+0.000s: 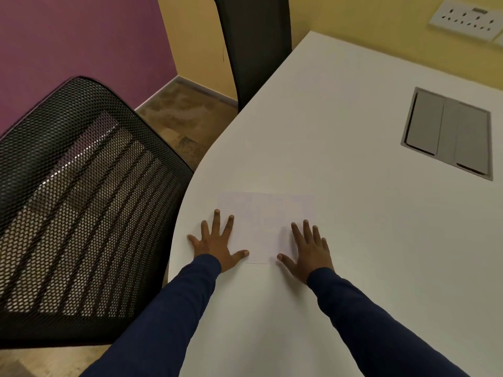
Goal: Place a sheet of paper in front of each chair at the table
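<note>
Head view: we look down along both arms at the near, rounded end of a white table (340, 131).
Left hand (215, 244): we see it palm down and flat, wrist straight, arm reaching forward in a dark blue sleeve (174, 303).
Left fingers (216, 221): straight and fanned wide, gripping nothing; the thumb points right, and its tip lies on the paper's near left corner.
Right hand (309, 251): also palm down and flat, angled slightly left, with its own blue sleeve (367, 317) behind it.
Right fingers (306, 229): straight and closer together than the left ones, relaxed, pressing on the paper's right part; the thumb points left.
Sheet of paper (266, 216): lying flat on the table between the two thumbs and running ahead of the fingertips; it is pale and hard for us to separate from the tabletop.
Mesh chair (81, 200): black backrest left of the left little finger, close to the table edge.
Second chair (255, 44): dark back far ahead of the fingertips, at the table's far left edge.
Hatch (449, 134): grey, set in the tabletop, ahead and right of the right fingers, well apart.
Socket plate (465, 20): on the yellow wall beyond it.
</note>
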`<state>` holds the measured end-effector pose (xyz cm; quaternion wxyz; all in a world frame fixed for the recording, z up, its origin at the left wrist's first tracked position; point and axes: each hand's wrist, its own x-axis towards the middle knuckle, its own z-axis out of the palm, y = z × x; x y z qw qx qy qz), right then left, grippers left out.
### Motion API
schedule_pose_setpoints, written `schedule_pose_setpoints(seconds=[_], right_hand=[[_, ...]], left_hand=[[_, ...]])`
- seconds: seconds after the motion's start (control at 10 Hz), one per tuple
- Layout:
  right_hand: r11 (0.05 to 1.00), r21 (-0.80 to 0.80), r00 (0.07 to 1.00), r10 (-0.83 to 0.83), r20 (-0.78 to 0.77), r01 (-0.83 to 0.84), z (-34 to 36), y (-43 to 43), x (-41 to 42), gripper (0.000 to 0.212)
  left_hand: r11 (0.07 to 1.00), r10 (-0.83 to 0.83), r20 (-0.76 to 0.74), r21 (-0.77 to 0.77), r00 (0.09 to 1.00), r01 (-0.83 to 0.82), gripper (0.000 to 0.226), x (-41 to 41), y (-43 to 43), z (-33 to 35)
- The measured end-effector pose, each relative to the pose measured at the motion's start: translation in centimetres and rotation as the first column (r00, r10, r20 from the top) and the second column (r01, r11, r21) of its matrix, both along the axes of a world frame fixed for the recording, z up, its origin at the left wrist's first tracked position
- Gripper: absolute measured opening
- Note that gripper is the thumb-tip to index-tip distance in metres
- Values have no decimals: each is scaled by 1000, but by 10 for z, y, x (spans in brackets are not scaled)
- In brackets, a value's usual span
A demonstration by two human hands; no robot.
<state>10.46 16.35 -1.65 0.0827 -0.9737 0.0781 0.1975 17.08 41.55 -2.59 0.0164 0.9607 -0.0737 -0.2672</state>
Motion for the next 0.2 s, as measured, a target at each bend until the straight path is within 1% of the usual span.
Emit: schedule_pose_setpoints(seconds=[0.1,0.2], right_hand=[[1000,-4,999,-27,30,27,13,-10,-21,91],[995,-5,995,-98,20,98,21,-24,-58,90]], left_hand=[[998,-55,62,33,997,53,107,-13,-15,7],[985,-170,61,22,984,169,106,-37,-45,14]])
